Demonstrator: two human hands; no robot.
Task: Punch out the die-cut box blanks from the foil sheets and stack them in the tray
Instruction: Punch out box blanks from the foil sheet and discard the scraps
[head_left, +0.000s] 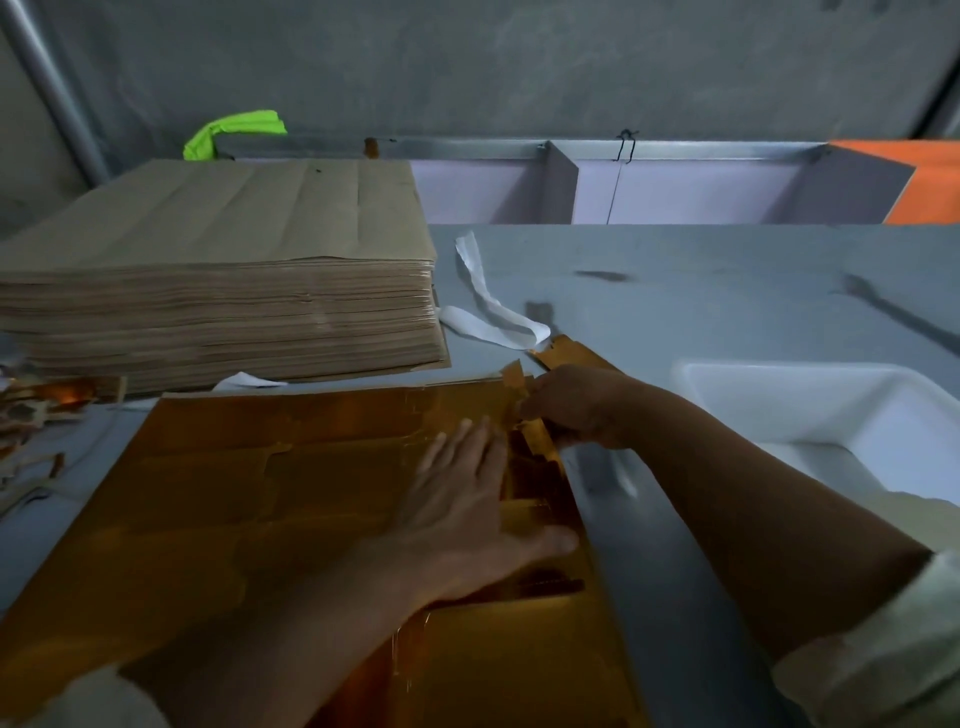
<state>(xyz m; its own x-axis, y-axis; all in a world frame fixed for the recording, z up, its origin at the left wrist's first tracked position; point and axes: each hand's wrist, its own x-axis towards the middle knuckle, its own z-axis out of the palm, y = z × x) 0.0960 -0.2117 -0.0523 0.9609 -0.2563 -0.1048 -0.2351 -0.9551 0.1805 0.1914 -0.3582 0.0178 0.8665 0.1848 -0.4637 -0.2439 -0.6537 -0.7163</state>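
Presses foil sheet (260, 493) flat on surface (675, 291) with outspread left grip (467, 499). Pinches torn foil scrap (514, 376) at sheet's far right corner with right grip (576, 405). Just right: white tray (779, 400).

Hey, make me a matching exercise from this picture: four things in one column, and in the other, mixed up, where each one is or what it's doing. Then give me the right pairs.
1. left hand
2. right hand
3. tray
4. stack of brown sheets

A. white, at the right side of the table
B. pinches a gold scrap at the far right corner of the foil sheet
C. sits at the table's far left
D. lies flat on the foil sheet

Pairs: 1-D, 2-B, 3-A, 4-C.
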